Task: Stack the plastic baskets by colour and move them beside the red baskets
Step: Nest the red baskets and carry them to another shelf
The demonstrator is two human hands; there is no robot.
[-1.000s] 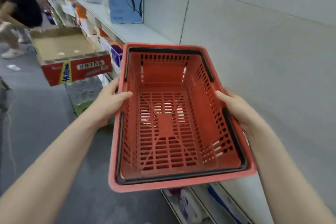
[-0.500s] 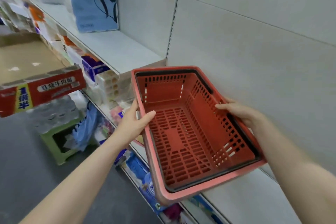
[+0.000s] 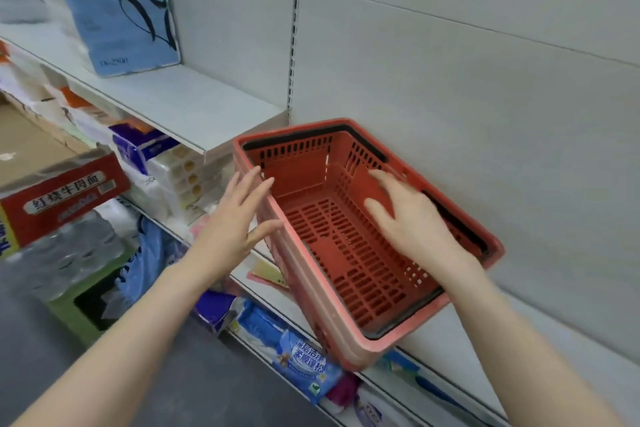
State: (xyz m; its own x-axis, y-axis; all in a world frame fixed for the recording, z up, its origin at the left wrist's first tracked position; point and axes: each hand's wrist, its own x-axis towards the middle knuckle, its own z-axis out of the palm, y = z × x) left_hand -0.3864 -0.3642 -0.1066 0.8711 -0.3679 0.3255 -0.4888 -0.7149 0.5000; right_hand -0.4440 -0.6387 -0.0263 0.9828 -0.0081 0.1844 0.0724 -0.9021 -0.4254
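Observation:
A red plastic basket [image 3: 346,246] with black handles folded along its rim sits tilted on a white shelf [image 3: 467,333], against the back wall, its front corner hanging over the shelf edge. My left hand [image 3: 235,218] is open with spread fingers just outside the basket's left rim; whether it touches the rim is unclear. My right hand [image 3: 412,222] is open above the basket's inside, near the right wall, holding nothing. No other baskets are in view.
A higher white shelf [image 3: 180,104] at left carries a tall blue package [image 3: 117,3]. Tissue packs fill the shelves below. A red carton [image 3: 59,198] rests on bottled water [image 3: 65,253] over a green stool [image 3: 69,315] in the grey aisle.
The basket went from being carried in both hands to lying on the white shelf. Both hands have let go of its rim and opened.

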